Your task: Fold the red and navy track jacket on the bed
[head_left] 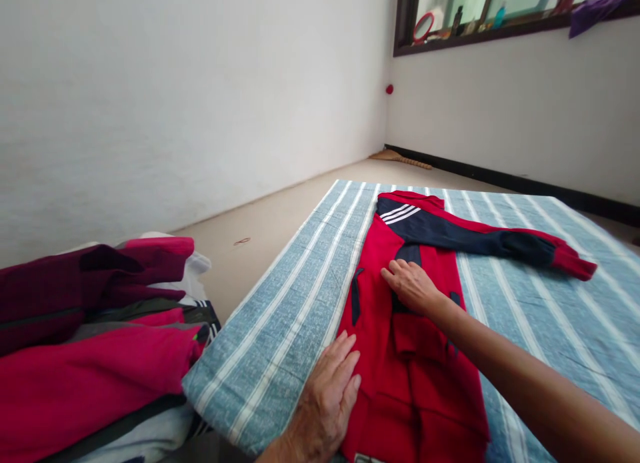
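Observation:
A red jacket [400,376] with navy panels and white shoulder stripes lies on a blue and white striped sheet [280,316]. One sleeve [480,239] stretches out to the right. My left hand [327,399] lies flat and open at the jacket's left edge, partly on the sheet. My right hand [413,286] presses palm down on the jacket's middle, fingers together and stretched out.
A pile of folded clothes [95,336], maroon, pink, grey and white, sits at the lower left beside the sheet. Bare floor [270,216] runs to a white wall. A window sill [480,26] with bottles is at the top right.

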`<state>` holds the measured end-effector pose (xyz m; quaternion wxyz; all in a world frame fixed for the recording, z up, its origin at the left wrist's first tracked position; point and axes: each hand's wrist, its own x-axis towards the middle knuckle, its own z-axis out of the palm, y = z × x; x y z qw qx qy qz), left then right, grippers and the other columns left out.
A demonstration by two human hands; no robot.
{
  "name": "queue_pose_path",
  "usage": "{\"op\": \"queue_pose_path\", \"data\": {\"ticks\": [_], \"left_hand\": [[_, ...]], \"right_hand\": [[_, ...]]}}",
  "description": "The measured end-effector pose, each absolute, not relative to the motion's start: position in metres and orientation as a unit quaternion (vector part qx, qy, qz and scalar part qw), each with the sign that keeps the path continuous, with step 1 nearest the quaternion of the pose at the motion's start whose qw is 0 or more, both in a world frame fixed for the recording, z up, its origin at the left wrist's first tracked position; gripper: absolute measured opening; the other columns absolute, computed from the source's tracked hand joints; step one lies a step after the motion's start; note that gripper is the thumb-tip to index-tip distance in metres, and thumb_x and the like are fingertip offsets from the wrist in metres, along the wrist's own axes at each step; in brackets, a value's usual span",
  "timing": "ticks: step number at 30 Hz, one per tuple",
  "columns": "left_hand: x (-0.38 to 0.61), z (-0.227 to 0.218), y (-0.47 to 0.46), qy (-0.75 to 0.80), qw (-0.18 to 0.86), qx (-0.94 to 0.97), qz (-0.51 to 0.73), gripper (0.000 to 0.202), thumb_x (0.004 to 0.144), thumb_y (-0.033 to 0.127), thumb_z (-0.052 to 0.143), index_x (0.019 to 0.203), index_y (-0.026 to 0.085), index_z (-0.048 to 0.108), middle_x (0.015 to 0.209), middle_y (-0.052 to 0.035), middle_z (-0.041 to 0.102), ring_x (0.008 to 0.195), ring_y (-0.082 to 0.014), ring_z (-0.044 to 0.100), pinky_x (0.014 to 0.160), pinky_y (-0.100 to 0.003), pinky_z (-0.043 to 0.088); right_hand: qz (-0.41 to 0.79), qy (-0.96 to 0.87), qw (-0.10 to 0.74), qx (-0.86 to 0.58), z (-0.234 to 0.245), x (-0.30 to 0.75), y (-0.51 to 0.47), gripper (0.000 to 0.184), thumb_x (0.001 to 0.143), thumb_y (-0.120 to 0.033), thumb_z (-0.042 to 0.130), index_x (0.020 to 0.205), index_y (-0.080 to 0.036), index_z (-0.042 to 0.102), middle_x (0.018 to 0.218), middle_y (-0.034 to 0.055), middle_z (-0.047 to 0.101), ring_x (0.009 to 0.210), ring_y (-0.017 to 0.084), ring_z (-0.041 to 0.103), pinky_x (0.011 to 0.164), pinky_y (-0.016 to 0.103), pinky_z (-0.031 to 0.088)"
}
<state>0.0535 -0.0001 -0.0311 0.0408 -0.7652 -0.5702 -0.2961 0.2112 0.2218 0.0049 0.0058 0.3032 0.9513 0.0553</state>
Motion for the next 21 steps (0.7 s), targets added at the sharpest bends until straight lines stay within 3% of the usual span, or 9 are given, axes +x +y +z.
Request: {"op": "queue_pose_path", "data": {"ticks": [7,13,21], "left_hand": [[0.06,-0.024,0.0,-0.588,0.011,-0.754,-0.293,0.032,0.092,0.011,0.041,0.121,0.013,0.056,0.129,-0.0152,0.058,0.125,-0.0242,0.049,0.1,-0.043,0.048],[0.069,-0.022,-0.007,-0.575,0.036,-0.781,-0.243,0.037,0.087,0.008,0.044,0.122,0.015,0.055,0.13,-0.0124,0.058,0.125,-0.0239,0.049,0.102,-0.045,0.045],[0.072,-0.037,-0.012,-0.54,0.064,-0.813,-0.208,0.041,0.081,0.007,0.043,0.121,0.012,0.053,0.133,-0.0148,0.055,0.129,-0.026,0.044,0.101,-0.045,0.046]], "right_hand": [[0.063,0.96,0.015,0.274,0.001,0.213,0.238,0.025,0.095,-0.014,0.038,0.104,-0.016,0.061,0.105,0.012,0.059,0.087,0.022,0.055,0.072,0.031,0.036],[0.067,0.947,-0.006,0.313,-0.003,0.23,0.243,0.025,0.092,-0.011,0.04,0.102,-0.017,0.062,0.097,0.0086,0.061,0.086,0.022,0.057,0.07,0.031,0.035],[0.049,0.941,-0.008,0.335,-0.014,0.233,0.236,0.023,0.092,-0.011,0.042,0.099,-0.015,0.063,0.095,0.0095,0.062,0.089,0.022,0.057,0.072,0.031,0.035]]}}
